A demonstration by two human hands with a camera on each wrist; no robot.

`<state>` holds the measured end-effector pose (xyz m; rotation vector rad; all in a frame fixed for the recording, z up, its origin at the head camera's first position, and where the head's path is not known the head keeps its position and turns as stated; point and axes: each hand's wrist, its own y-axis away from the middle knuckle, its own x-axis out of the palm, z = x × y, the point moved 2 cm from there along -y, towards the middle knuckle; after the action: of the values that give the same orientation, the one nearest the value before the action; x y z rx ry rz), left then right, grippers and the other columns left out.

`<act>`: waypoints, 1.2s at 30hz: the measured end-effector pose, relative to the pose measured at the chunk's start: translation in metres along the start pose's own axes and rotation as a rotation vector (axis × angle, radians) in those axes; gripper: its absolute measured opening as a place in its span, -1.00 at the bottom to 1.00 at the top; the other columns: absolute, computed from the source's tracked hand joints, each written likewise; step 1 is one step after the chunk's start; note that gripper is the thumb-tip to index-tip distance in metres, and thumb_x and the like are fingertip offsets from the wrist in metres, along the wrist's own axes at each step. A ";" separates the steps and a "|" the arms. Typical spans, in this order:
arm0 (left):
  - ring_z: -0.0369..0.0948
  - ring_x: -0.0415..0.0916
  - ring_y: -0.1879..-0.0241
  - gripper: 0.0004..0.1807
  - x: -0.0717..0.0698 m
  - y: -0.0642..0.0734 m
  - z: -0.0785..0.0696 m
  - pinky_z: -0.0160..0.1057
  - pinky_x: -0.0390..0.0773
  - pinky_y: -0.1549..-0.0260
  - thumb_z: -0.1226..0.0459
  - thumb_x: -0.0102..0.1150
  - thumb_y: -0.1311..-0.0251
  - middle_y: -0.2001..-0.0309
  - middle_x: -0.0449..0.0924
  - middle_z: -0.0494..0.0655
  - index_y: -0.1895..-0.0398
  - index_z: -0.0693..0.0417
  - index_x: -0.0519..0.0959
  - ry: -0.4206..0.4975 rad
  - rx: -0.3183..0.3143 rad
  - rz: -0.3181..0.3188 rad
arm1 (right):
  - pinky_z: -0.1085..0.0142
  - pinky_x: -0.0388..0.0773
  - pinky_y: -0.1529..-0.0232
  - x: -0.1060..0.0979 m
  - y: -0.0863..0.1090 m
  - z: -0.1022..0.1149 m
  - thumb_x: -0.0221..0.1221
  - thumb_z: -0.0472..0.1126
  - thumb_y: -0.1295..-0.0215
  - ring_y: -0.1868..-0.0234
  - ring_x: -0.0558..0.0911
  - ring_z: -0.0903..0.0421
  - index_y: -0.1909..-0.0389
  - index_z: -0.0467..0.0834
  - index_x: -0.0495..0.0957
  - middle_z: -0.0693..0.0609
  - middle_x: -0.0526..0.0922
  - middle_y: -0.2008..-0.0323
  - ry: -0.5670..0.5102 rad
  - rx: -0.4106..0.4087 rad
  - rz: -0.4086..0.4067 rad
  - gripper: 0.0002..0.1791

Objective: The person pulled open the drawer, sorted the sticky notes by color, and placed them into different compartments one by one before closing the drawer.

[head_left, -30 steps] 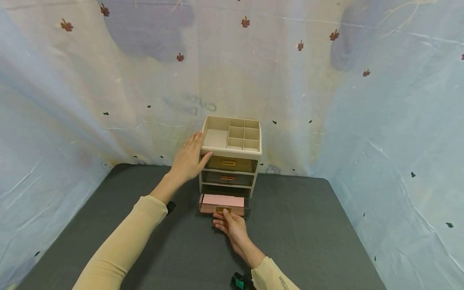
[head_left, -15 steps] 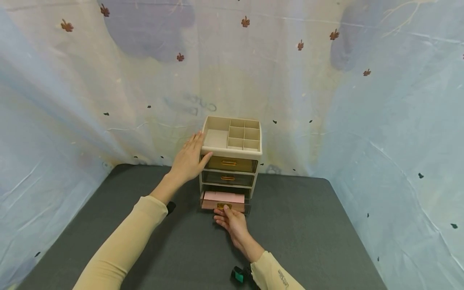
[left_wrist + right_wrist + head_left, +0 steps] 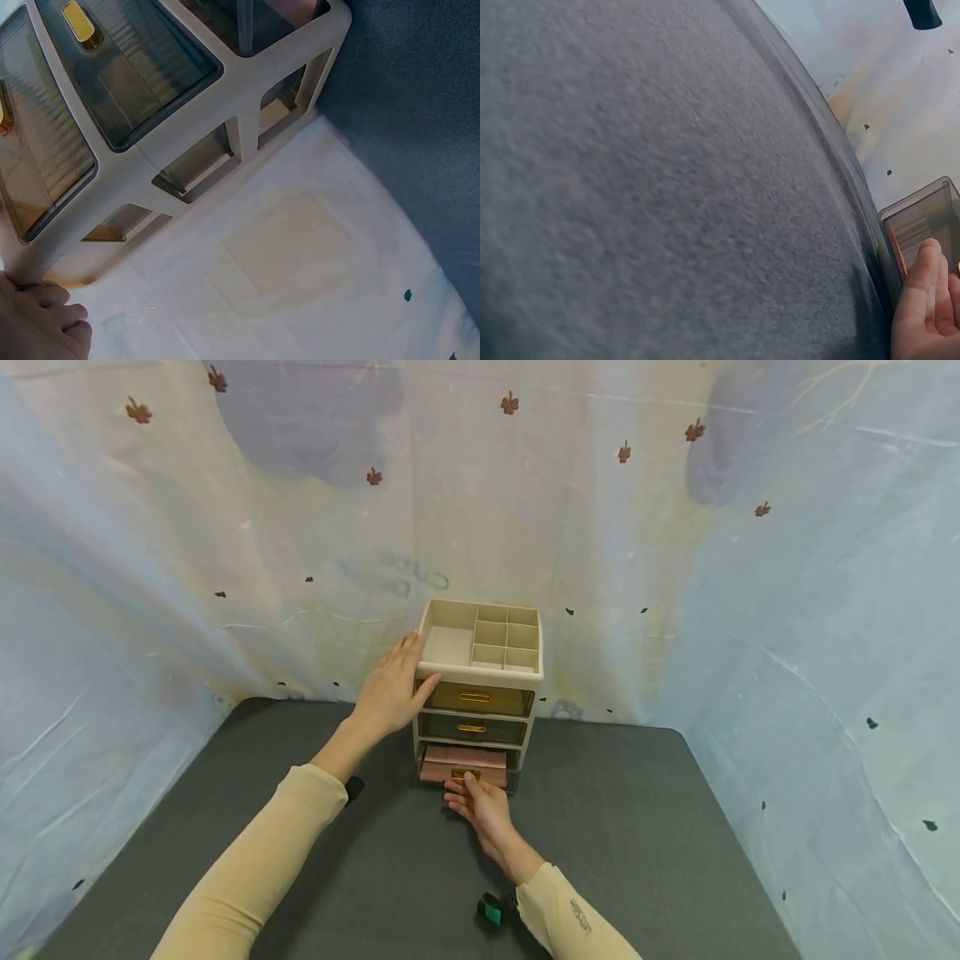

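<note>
A cream desktop drawer organizer (image 3: pixel 528 727) stands on the dark table, with smoky see-through drawers and gold handles. My left hand (image 3: pixel 386 693) rests on its upper left corner, fingers along the side and thumb across the front. In the left wrist view that hand (image 3: pixel 45 319) shows at the lower left, beside the frame. Low in front, my right hand (image 3: pixel 486 814) pinches the gold handle (image 3: pixel 460 773) of the bottom drawer (image 3: pixel 512 779), which stands slightly out. Inside lies a pink flat-topped item (image 3: pixel 465 757). The right wrist view shows the right hand's fingers (image 3: pixel 926 274) against the drawer front.
The organizer's top tray (image 3: pixel 447 647) has one large and several small compartments. A patterned cloth backdrop (image 3: pixel 600 552) hangs behind and beside the dark table (image 3: pixel 615 827). A black strap with a green patch (image 3: pixel 491 910) is by the right wrist.
The bottom drawer has slid further into the organizer, and my right hand has moved forward with it. My left hand stays where it was.
</note>
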<state>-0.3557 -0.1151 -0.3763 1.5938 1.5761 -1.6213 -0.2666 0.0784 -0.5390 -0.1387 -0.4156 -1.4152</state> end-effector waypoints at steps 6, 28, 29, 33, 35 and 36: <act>0.08 -0.22 -0.66 -0.12 -0.001 0.000 -0.001 0.16 -0.02 -0.58 -0.12 -0.11 -0.61 -0.68 -0.17 0.15 -0.70 0.19 -0.14 -0.004 -0.003 0.003 | 0.33 0.73 0.06 -0.002 -0.010 0.000 0.00 -0.12 -0.69 0.18 0.78 0.17 -0.26 -0.55 0.45 -0.32 0.71 -0.08 -0.002 0.007 -0.013 -0.48; 0.14 -0.13 -0.64 -0.10 0.001 0.000 0.000 0.13 -0.04 -0.59 -0.12 -0.10 -0.60 -0.68 -0.15 0.18 -0.70 0.20 -0.16 -0.014 -0.003 -0.004 | 0.25 0.73 -0.01 -0.008 -0.034 0.008 0.02 -0.08 -0.68 0.12 0.79 0.11 -0.20 -0.48 0.46 -0.35 0.67 -0.15 0.053 0.021 -0.016 -0.52; 0.14 -0.13 -0.64 -0.10 0.000 0.000 -0.001 0.13 -0.04 -0.59 -0.12 -0.10 -0.60 -0.68 -0.15 0.18 -0.70 0.20 -0.16 -0.014 -0.004 -0.005 | 0.25 0.73 -0.01 -0.008 -0.035 0.009 0.02 -0.08 -0.68 0.13 0.79 0.11 -0.19 -0.47 0.46 -0.34 0.67 -0.14 0.058 0.025 -0.017 -0.52; 0.13 -0.15 -0.65 -0.10 0.000 0.000 -0.001 0.15 -0.01 -0.58 -0.12 -0.10 -0.61 -0.68 -0.14 0.18 -0.70 0.20 -0.17 -0.018 -0.002 -0.005 | 0.23 0.73 -0.01 -0.009 -0.039 0.010 0.02 -0.07 -0.68 0.14 0.79 0.11 -0.21 -0.47 0.47 -0.34 0.68 -0.13 0.081 0.026 -0.012 -0.51; 0.12 -0.16 -0.65 -0.09 0.000 0.000 -0.001 0.15 -0.01 -0.58 -0.12 -0.10 -0.60 -0.68 -0.15 0.18 -0.70 0.20 -0.18 -0.016 -0.002 -0.005 | 0.23 0.74 0.00 -0.010 -0.041 0.010 0.02 -0.07 -0.68 0.14 0.79 0.11 -0.22 -0.48 0.48 -0.33 0.69 -0.12 0.093 0.025 -0.012 -0.50; 0.12 -0.17 -0.65 -0.09 0.000 0.000 -0.001 0.15 -0.01 -0.58 -0.12 -0.10 -0.60 -0.68 -0.16 0.17 -0.70 0.20 -0.18 -0.016 -0.002 -0.003 | 0.23 0.74 0.01 -0.010 -0.042 0.009 0.01 -0.07 -0.68 0.14 0.79 0.11 -0.23 -0.48 0.48 -0.34 0.69 -0.12 0.103 0.022 -0.011 -0.50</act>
<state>-0.3547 -0.1145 -0.3759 1.5745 1.5728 -1.6288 -0.3105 0.0841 -0.5403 -0.0454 -0.3475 -1.4216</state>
